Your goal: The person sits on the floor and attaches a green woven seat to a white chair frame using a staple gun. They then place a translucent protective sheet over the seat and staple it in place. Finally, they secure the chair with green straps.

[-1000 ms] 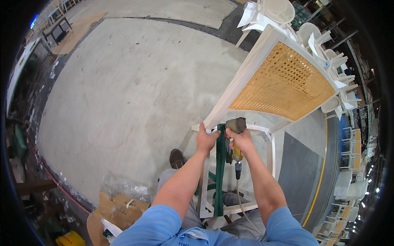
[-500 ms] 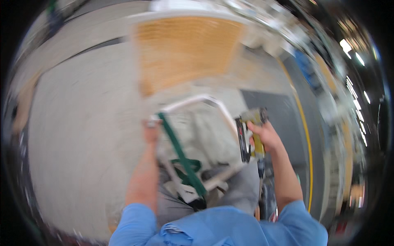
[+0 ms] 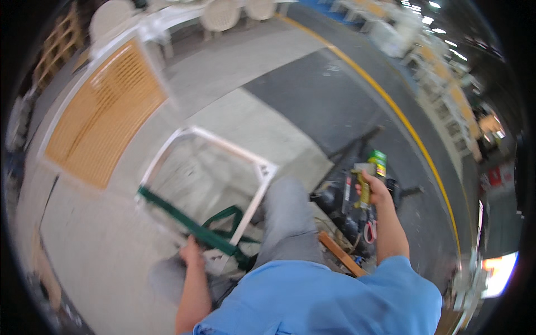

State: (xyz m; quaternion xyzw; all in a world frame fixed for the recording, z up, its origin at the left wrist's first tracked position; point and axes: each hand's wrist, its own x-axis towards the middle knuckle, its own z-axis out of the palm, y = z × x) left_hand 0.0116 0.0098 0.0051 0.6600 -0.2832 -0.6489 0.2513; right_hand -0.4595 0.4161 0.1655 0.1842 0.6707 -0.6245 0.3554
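A whitish wooden frame [image 3: 226, 142] lies tilted across my lap, with a dark green webbing strap [image 3: 187, 220] along its near side. A loop of the strap [image 3: 229, 218] hangs slack inside the frame. My left hand [image 3: 192, 254] is closed at the near rail beside the strap; its fingertips are partly hidden. Off to the right, my right hand [image 3: 375, 188] grips a yellow-green staple gun [image 3: 364, 192], held over a cluster of tools and apart from the frame.
Below the staple gun, a dark stand [image 3: 357, 142] carries a green-and-yellow can [image 3: 378, 161] and red-handled scissors [image 3: 369, 230]. A wooden strip [image 3: 340, 254] lies by my right leg. At the far left stands a woven cane panel [image 3: 106, 111]. Pale chairs [image 3: 220, 15] line the back.
My view has turned right, so the cane panel and frame sit further left. My left hand has moved down the strap from its far end. The staple gun has moved away from the frame.
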